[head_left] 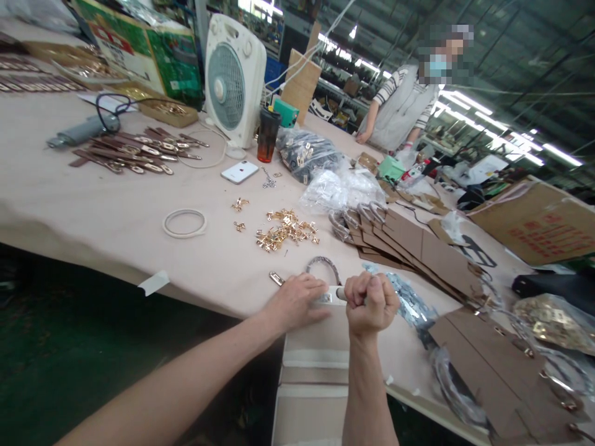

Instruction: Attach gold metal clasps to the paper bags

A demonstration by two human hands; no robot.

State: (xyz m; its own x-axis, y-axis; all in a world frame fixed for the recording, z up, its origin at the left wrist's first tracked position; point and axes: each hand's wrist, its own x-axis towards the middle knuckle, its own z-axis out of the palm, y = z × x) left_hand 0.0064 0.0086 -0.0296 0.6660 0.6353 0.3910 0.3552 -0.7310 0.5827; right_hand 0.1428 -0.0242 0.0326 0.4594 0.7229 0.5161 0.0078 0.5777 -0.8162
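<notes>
At the table's front edge lies a cream bag panel (316, 339) that hangs down over the side. My left hand (297, 302) rests flat on it, fingers stretched out and holding nothing. Beside those fingertips is a small silvery metal plate (325, 298) on the panel. My right hand (372, 301) is closed in a fist around a hand tool (341, 293); only its short end shows, pointing left at the plate, and its kind is hidden. A braided, wrapped handle loop (324, 262) curves up behind the panel. Just left of my left hand lies a metal clasp piece (276, 278).
Loose gold hardware (288, 229) is heaped mid-table, near a tape roll (185, 223) and a phone (239, 172). Silvery metal pieces (409, 297) and stacked brown bag panels (413, 238) lie right. A fan (235, 80) stands behind; a masked person (400, 102) stands across the table.
</notes>
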